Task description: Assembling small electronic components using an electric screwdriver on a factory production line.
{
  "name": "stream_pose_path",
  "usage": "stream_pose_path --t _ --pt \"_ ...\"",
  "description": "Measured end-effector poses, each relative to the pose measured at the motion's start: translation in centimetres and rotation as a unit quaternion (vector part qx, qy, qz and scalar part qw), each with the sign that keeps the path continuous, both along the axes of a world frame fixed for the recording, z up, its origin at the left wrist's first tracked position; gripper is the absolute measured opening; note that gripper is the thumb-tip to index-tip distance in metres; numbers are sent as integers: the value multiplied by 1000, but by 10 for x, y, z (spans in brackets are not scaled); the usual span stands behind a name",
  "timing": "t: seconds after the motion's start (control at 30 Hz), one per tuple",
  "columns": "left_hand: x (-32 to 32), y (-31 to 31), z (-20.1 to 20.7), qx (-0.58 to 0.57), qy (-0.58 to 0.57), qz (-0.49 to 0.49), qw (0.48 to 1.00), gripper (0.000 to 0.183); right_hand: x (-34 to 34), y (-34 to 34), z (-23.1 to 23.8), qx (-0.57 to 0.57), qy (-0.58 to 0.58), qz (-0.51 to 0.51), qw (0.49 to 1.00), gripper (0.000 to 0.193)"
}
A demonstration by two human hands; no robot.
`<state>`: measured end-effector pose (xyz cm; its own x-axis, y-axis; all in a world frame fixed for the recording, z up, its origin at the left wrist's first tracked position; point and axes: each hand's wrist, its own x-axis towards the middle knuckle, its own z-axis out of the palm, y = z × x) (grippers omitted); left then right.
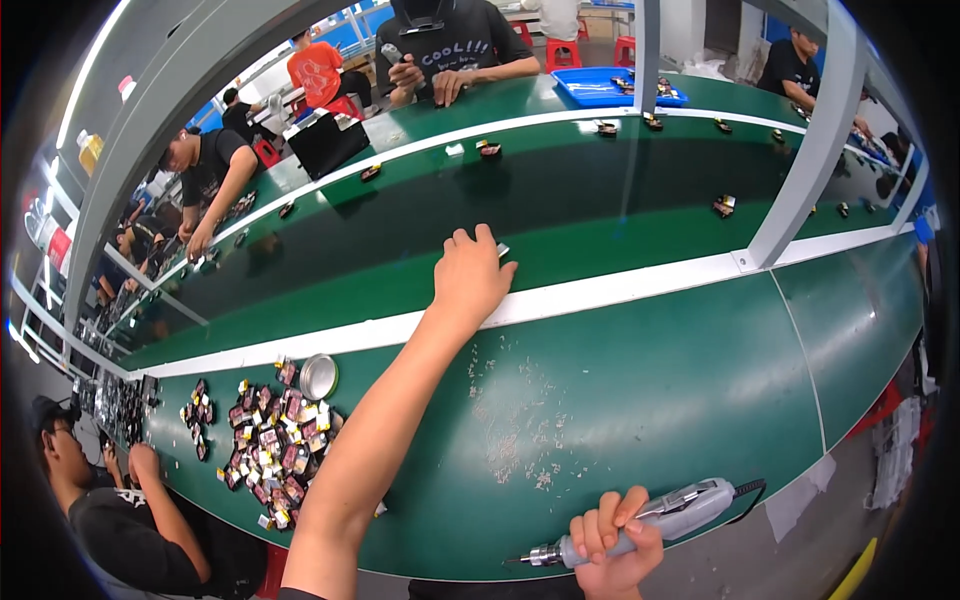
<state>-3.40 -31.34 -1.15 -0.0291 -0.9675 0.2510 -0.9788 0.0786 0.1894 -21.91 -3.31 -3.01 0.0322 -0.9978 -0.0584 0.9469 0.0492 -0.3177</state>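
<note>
My left hand (470,272) reaches across the white rail (620,292) and over the dark green conveyor belt (600,215). Its thumb and forefinger close around a small pale-edged piece (503,250), mostly hidden by the hand. Low on the right, my right hand (615,545) wraps around a grey electric screwdriver (690,507), whose bit points left above the green worktop's (700,400) near edge. Beside my left forearm lies a heap of small black parts (270,440) with white and yellow bits. A round metal tin (319,377) stands at the heap's far side.
Tiny pale scraps (520,450) are scattered on the worktop. Small parts (724,205) sit spaced along the belt. Grey frame posts (815,150) rise from the rail. Across the belt are a blue tray (590,88) and several people; another person (130,510) sits at left.
</note>
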Motion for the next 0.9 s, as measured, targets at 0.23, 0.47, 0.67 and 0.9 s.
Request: stream_pose_path --t 0.23,0.47,0.67,0.9 --pt "43 -7 -7 -31 -13 -150 988 33 2 7 6 14 -8 15 1000 15" --pt "50 94 27 -48 28 -243 968 33 -4 11 -10 0 6 8 1000 10" --pt "44 235 39 38 21 -350 936 54 -5 9 -2 2 16 -15 1000 12" --pt "31 312 10 14 5 -334 943 45 11 52 4 28 50 91 994 12"
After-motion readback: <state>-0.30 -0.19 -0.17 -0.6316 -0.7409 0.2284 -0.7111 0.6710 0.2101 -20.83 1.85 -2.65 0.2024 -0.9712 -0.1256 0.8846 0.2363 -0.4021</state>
